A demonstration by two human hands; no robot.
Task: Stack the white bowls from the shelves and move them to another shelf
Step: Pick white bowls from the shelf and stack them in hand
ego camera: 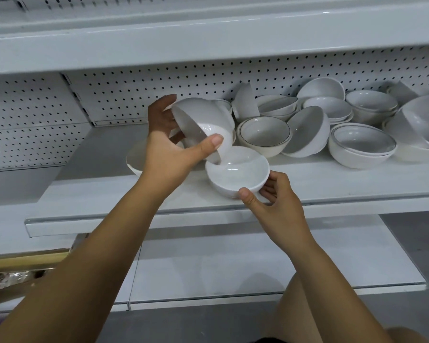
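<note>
Head view looks down on a white shelf that runs across the middle of the frame, with a perforated back panel behind it. At centre, the left hand clasps a tilted white bowl, thumb pressed on its outer wall near the rim and fingers wrapped round the far side; the bowl's opening faces down and left, toward the palm. Its lower edge touches the rim of an upright white bowl just below it. The right hand pinches that upright bowl from the lower right, thumb on the near rim and fingers curled under its side, near the shelf's front edge. Behind the left wrist, part of another bowl shows at centre left. To the upper right of the frame a loose heap of bowls crowds the shelf, some upright and nested, some tipped on their sides, several with a thin dark line round the rim. A lower shelf spans the bottom half of the frame.
</note>
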